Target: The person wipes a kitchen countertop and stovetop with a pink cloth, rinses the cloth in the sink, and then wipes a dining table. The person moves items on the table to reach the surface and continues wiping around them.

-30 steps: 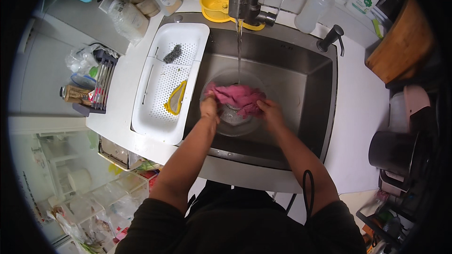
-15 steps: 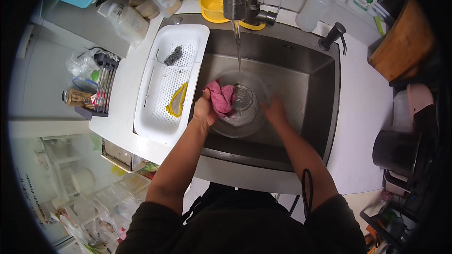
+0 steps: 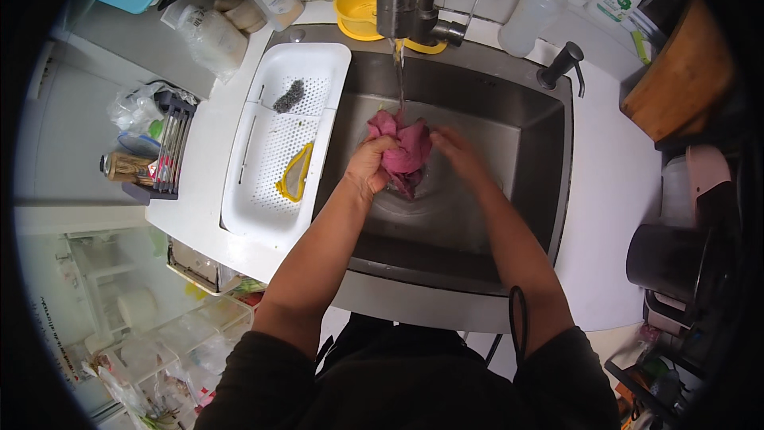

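A pink cloth [image 3: 406,147] hangs bunched under running water from a dark metal faucet [image 3: 394,0]. My left hand [image 3: 370,163] is closed on the cloth's left side. My right hand [image 3: 454,151] is at the cloth's right edge, its fingertips blurred and partly hidden, so its grip is unclear. A clear plastic bowl [image 3: 422,215] is faintly visible beneath, in the steel sink [image 3: 541,159].
A white draining tray [image 3: 251,159] holds a grey scouring pad and a yellow-rimmed item. Behind the sink sit yellow basins [image 3: 356,8] and bottles [image 3: 521,20]. A soap pump [image 3: 561,68], wooden board [image 3: 672,80] and dark pot [image 3: 664,259] line the right; a rack [image 3: 171,143] stands left.
My left hand has moved up and rightward with the cloth, now under the stream. My right hand left the cloth half a second ago and is now back up beside it.
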